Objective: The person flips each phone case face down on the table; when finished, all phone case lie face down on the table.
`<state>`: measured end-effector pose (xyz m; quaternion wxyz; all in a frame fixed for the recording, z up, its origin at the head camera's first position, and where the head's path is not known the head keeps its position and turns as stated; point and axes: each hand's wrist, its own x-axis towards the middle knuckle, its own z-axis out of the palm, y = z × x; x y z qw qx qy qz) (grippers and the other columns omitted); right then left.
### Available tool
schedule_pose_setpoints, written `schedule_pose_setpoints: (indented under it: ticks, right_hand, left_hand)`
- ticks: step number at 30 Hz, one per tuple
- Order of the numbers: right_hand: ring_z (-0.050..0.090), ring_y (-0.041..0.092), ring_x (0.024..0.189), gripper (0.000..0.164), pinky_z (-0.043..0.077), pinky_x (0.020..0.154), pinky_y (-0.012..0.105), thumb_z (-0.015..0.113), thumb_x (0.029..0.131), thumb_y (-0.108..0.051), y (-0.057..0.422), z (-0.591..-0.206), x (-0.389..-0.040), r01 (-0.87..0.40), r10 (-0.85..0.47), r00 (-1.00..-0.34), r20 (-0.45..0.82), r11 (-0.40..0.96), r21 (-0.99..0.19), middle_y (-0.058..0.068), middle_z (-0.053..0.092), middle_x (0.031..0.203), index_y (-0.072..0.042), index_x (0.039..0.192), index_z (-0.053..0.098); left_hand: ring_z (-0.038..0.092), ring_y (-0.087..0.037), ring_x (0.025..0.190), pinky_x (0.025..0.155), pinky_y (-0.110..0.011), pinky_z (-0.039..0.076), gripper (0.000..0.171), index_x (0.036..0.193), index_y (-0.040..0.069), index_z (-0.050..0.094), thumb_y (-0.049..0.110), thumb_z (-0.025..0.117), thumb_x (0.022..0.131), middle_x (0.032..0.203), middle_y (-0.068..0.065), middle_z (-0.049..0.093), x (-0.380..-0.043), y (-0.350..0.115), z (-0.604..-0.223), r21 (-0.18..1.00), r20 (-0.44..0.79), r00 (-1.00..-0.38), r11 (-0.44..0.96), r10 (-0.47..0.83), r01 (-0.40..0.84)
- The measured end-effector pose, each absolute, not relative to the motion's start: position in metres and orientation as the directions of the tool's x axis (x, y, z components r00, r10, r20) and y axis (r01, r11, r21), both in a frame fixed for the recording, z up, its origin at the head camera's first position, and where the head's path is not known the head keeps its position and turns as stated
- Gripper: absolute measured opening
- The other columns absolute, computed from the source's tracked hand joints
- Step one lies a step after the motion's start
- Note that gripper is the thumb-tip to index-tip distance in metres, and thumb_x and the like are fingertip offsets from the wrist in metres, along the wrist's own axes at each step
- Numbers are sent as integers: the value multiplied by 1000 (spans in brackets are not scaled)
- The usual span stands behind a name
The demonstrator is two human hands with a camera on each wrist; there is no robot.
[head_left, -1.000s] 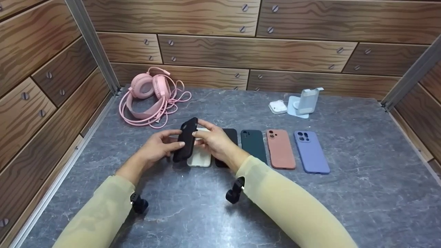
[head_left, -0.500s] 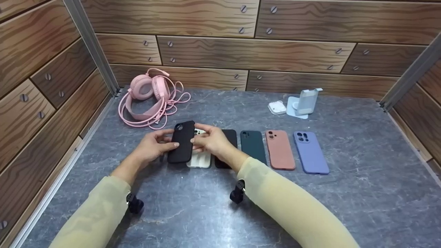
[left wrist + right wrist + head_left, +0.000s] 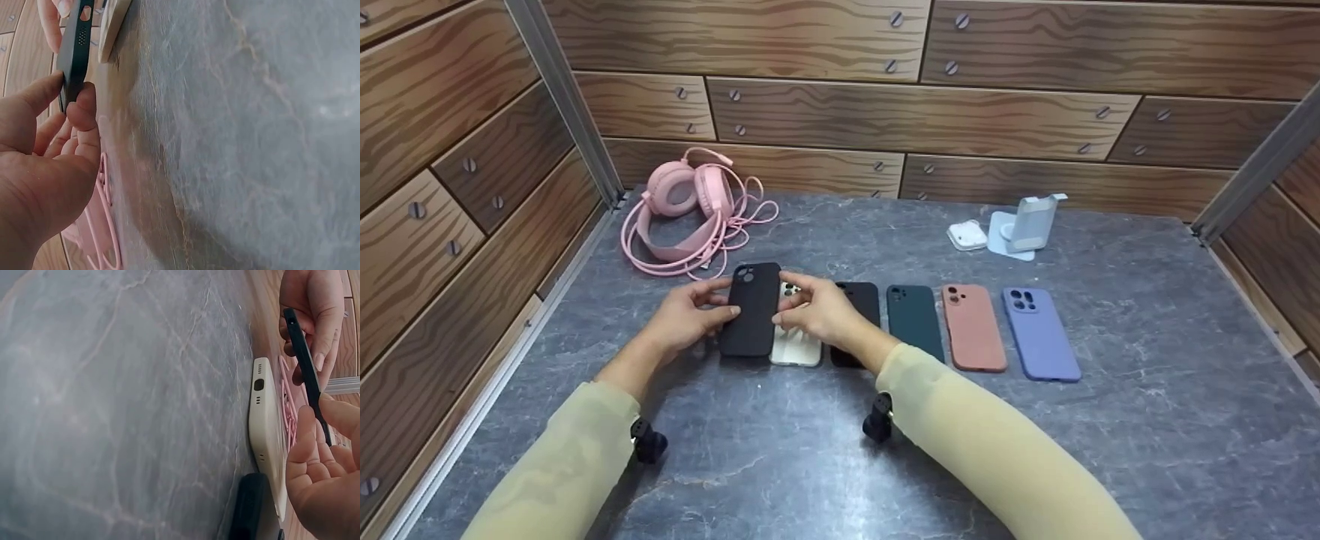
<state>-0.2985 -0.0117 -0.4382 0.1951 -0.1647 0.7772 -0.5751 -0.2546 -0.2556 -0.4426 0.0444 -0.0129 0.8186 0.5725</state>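
In the head view a black phone case [image 3: 753,319] is held slightly tilted above the table, its camera cutout at the upper left. My left hand [image 3: 679,319] pinches its left edge between thumb and fingers, while my right hand [image 3: 829,313] pinches the right edge. Both wrist views show the case raised off the surface; its cutout-bearing bottom edge [image 3: 81,42] faces the left wrist camera. Just to its right lies a white phone case [image 3: 797,346], partly covered by my right fingers. Another black phone case [image 3: 864,296] lies beneath my right hand and wrist, mostly hidden.
Farther right in the row lie a dark green phone case [image 3: 915,319], a pink one [image 3: 975,330] and a purple one [image 3: 1042,337]. Pink headphones [image 3: 682,210] with looped cable sit at the back left. A small white case [image 3: 967,235] and a light-blue stand [image 3: 1030,227] are behind.
The black case has turned from a steep sideways tilt to show its back to the head camera. It has shifted slightly left and lower, both hands keeping hold.
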Motion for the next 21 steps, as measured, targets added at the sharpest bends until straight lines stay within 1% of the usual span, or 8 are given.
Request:
schedule_pose_setpoints:
  ticks: [5,8,11,14,16,19,21]
  right_hand:
    - [70,15,78,80,50,57,24,82,90,-2,-13,-439,-298,-65,-481,-871,-101,317,-946,9,74,103,-8,161,46]
    - [69,13,76,80,48,54,24,83,90,-3,-14,-440,-298,-81,-483,-870,-100,340,-937,7,74,103,-8,161,46]
    - [68,12,76,81,47,53,24,83,90,-4,-14,-441,-298,-90,-479,-872,-100,356,-930,5,74,103,-8,161,46]
    - [68,12,75,81,48,55,24,84,89,-4,-14,-441,-298,-96,-474,-875,-96,365,-926,5,74,102,-8,161,46]
    - [68,12,76,81,50,58,24,84,89,-3,-15,-441,-299,-102,-474,-876,-90,365,-925,5,74,101,-7,161,46]
    - [69,12,76,81,53,64,24,84,89,-2,-17,-442,-300,-118,-476,-876,-80,373,-920,6,74,100,-6,160,46]
    - [70,13,76,81,56,67,24,84,89,-1,-17,-442,-300,-121,-475,-877,-79,376,-919,6,74,99,-5,160,47]
  left_hand:
    - [63,-16,78,65,-26,52,57,150,-2,57,9,77,97,118,-20,70,-257,-257,-444,935,-87,-996,346,17,-75]
    - [63,-16,78,64,-27,53,57,149,-1,58,9,77,97,115,-18,69,-257,-257,-445,929,-95,-995,361,9,-85]
    - [62,-16,75,62,-28,53,56,149,0,60,10,78,97,108,-15,69,-258,-256,-445,925,-114,-993,365,0,-106]
    - [63,-16,74,61,-29,53,56,149,2,59,11,78,97,102,-11,70,-260,-256,-446,923,-134,-991,364,5,-123]
    - [65,-17,76,63,-29,55,56,149,2,59,11,78,97,99,-10,70,-261,-257,-447,925,-140,-990,358,8,-128]
    - [68,-18,81,67,-30,57,57,150,0,58,11,77,97,99,-11,72,-262,-258,-448,927,-133,-991,356,17,-118]
    - [68,-18,83,68,-29,56,57,150,0,58,11,78,97,100,-11,73,-262,-259,-448,926,-127,-992,361,15,-113]
